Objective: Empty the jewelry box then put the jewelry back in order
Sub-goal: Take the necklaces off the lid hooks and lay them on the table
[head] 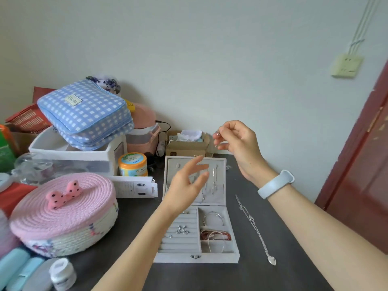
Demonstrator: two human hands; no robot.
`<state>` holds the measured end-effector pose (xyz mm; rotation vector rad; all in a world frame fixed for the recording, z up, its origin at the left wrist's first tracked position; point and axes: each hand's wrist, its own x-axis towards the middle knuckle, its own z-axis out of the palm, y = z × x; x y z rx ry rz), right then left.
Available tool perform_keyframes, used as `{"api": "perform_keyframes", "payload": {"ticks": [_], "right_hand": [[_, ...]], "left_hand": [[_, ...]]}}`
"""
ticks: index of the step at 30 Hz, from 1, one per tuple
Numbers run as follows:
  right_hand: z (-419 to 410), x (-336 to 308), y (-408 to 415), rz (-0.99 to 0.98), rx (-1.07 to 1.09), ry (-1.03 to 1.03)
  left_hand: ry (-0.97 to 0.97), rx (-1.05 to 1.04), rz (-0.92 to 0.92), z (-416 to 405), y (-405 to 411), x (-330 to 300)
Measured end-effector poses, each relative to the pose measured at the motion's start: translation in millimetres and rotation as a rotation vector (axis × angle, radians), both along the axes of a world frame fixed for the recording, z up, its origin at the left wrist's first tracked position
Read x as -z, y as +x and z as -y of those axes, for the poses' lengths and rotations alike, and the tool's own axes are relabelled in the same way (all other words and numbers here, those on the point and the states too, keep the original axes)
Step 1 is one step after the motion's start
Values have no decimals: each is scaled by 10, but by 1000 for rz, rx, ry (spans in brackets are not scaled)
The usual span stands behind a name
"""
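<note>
The dark grey worktop [210, 274] carried an open pale grey velvet-lined jewelry box [196, 234] at centre, a silver bangle [213, 218] and red beaded bracelet [216, 235] in its right compartments. At its 3 o'clock lay a long silver chain necklace [253, 225]. The left hand [186, 185] hovered over the lid, fingers spread; at 1 o'clock the right hand [237, 141] pinched a small silver jewel [218, 132].

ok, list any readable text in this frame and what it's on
"ETALOO": white patch on the blue gingham pouch.
"mi" logo, seen rotated: front of the cardboard box.
Orange-lidded jar: label print too blurred.
White carton: print too small.
Small white jar: label unreadable.
</note>
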<state>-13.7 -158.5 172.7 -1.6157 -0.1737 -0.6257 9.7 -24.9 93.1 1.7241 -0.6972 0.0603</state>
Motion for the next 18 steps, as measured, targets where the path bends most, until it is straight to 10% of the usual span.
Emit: {"api": "perform_keyframes", "payload": {"ticks": [9,18], "right_hand": [[727,517,-909,-270,19,249],[1810,1322,-1393,-514,271,390]], "left_hand": [[-73,435,-517,561,-1050,555],[125,326,-695,1169,-1441,1071]]}}
